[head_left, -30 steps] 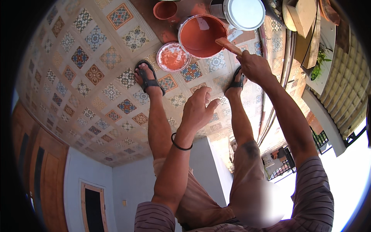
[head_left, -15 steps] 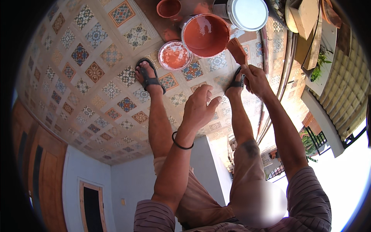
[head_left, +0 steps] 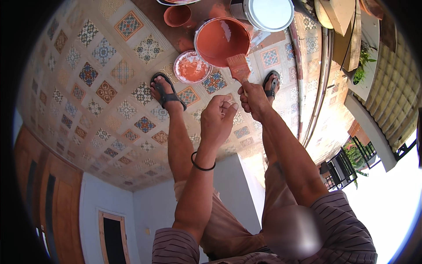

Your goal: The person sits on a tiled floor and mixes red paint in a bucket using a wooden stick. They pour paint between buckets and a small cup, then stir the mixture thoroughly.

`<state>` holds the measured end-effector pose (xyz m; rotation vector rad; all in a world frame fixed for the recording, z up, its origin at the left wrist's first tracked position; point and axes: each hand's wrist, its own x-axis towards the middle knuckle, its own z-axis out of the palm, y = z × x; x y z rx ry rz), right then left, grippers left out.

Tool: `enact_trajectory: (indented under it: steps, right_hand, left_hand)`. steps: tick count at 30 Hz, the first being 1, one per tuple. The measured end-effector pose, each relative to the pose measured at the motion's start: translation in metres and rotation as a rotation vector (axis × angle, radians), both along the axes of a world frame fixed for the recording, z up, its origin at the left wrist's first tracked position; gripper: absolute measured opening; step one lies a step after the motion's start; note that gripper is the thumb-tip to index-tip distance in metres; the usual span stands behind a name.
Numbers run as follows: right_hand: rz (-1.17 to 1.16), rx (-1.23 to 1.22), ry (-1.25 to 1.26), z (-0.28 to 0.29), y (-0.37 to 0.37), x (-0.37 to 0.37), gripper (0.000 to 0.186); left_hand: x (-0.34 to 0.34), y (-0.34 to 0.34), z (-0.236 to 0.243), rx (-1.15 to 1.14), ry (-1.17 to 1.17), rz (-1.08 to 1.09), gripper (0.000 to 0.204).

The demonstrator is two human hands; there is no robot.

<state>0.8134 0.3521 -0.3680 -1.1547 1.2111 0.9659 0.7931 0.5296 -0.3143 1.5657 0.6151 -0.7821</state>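
Observation:
My right hand (head_left: 253, 102) grips a paintbrush (head_left: 240, 68), its bristles coated red-orange and lying over the front edge of a bucket of red-orange paint (head_left: 215, 37). Beside it, my left hand (head_left: 220, 119) is raised with loosely curled fingers, thumb a little apart, nothing visible in it. Left of and below the bucket lies a round lid (head_left: 189, 66) smeared with red and white. A white-lidded pail (head_left: 268, 13) stands to the bucket's upper right, and a small reddish-brown bowl (head_left: 176, 15) to its upper left.
My sandalled feet (head_left: 165, 92) are on the patterned tile floor (head_left: 114, 114). At the right are wooden boards (head_left: 340, 53), a green plant (head_left: 360, 72), a low white ledge (head_left: 369, 132) and black railing (head_left: 343, 167). A wooden door (head_left: 57, 193) stands at the lower left.
My right hand has moved left and down, bringing the brush over the bucket's front edge and closer to my left hand. My left hand has shifted slightly left, its fingers more curled.

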Motion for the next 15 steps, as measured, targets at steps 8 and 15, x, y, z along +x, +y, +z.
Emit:
enact_trajectory:
  steps: [8,15]
  right_hand:
    - [0.172,-0.182,-0.040,0.032,0.009,-0.008,0.054]
    - [1.095,-0.531,-0.293,-0.021,0.040,0.003,0.040]
  left_hand:
    - [0.003,0.006,-0.001,-0.015,0.003,0.052,0.028]
    - [0.000,0.005,-0.003,0.005,-0.004,0.138,0.026]
